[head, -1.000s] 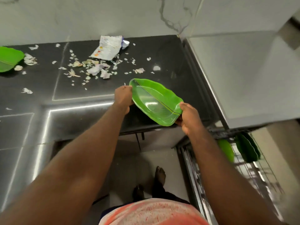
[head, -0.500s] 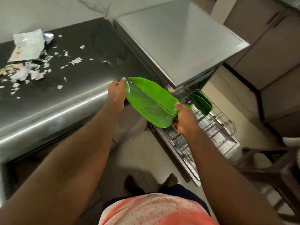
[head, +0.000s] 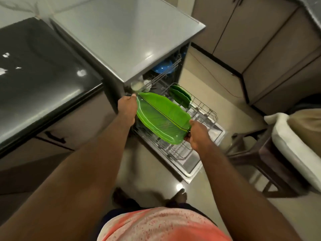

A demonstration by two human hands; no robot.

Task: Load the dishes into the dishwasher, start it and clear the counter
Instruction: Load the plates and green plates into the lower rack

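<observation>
I hold a green leaf-shaped plate [head: 163, 117] by both ends, above the pulled-out lower rack [head: 203, 110] of the open dishwasher [head: 128, 40]. My left hand [head: 127, 106] grips its far tip, my right hand [head: 198, 134] its near tip. The plate is tilted, its hollow face towards me. More green leaf plates [head: 180, 95] stand upright at the far end of the rack. A blue dish [head: 163, 66] and a glass [head: 137, 85] sit in the upper rack.
The black counter [head: 43, 70] with white scraps lies at left, a drawer handle [head: 55, 137] below it. The dishwasher door [head: 191, 169] lies open on the floor. A dark chair [head: 260, 153] with a white cushion stands at right. Brown cabinets line the back.
I have turned right from the counter and carried the plate over the dishwasher's lower rack. Both hands keep their grip on its ends.
</observation>
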